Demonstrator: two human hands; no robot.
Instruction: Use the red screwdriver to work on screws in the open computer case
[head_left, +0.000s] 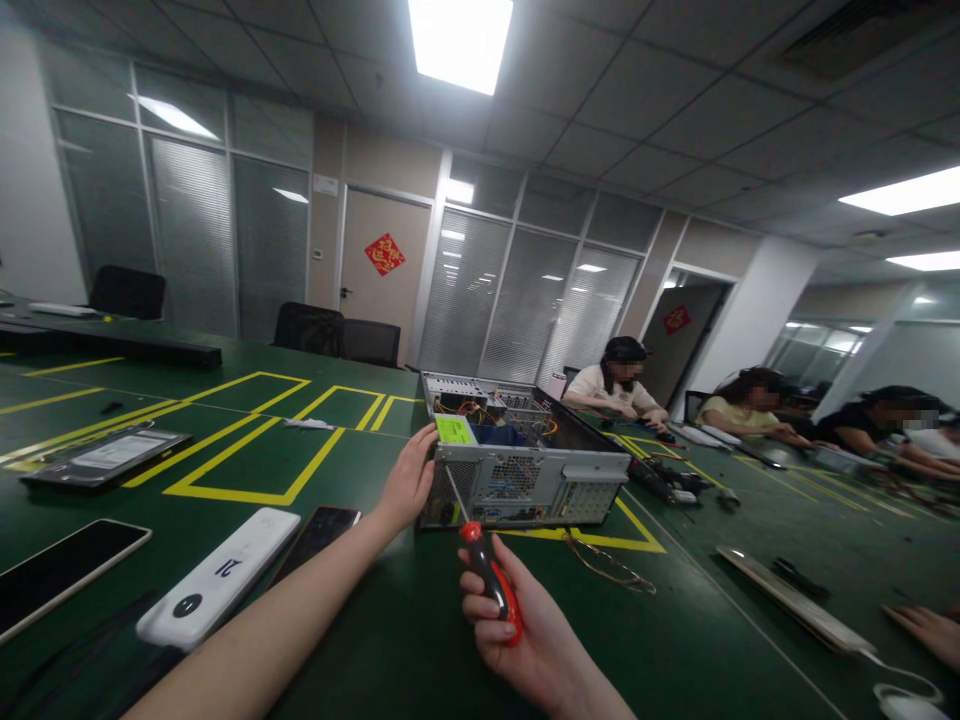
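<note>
An opened desktop computer case (555,480) lies on the green table, its rear panel facing me. Coloured wires show inside, and a yellow-green label (454,430) is on the box-shaped part in its left corner. My left hand (411,478) is closed against that left corner, fingertips at the top edge beside the label. My right hand (517,620) is wrapped round the red and black handle of a screwdriver (491,575). The shaft points up and away, its tip at or close to the rear panel's left part; contact is unclear.
Left of me lie a hard drive (105,455), a phone (71,570), a white device marked 21 (221,575) and a dark phone (319,540). A thin cable loop (611,568) and a pale flat bar (799,600) lie rightward. Several people sit along the right side.
</note>
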